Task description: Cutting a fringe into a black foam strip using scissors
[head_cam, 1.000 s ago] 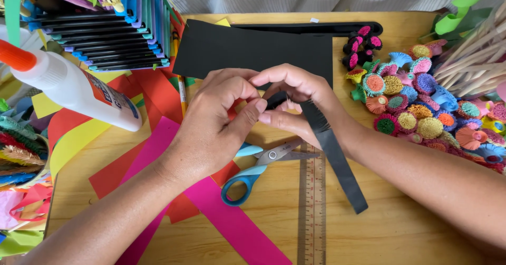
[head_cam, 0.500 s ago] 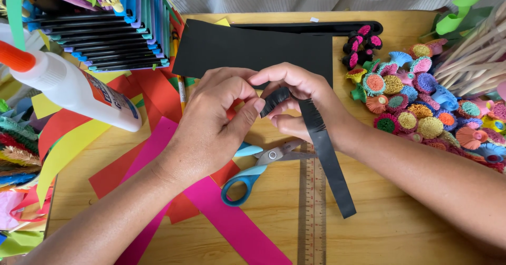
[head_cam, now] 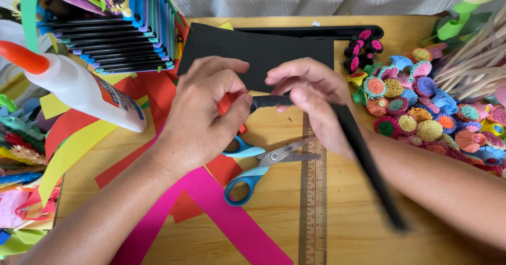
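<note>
Both of my hands meet over the middle of a wooden table. My left hand pinches one end of a long black paper strip between thumb and forefinger. My right hand grips the same strip just to the right, fingers curled over it. The strip runs from the hands down to the right across my right forearm, its far end blurred. A black paper sheet lies flat behind the hands. Blue-handled scissors lie below the hands, blades partly apart.
A white glue bottle with an orange cap lies at the left. Pink, red and yellow paper strips cover the left half. A wooden ruler runs down the middle. Many rolled paper flowers and wooden sticks sit at the right.
The strip's loose tail has swung further right and lower. My hands have shifted slightly, with the held end now stretched level between them.
</note>
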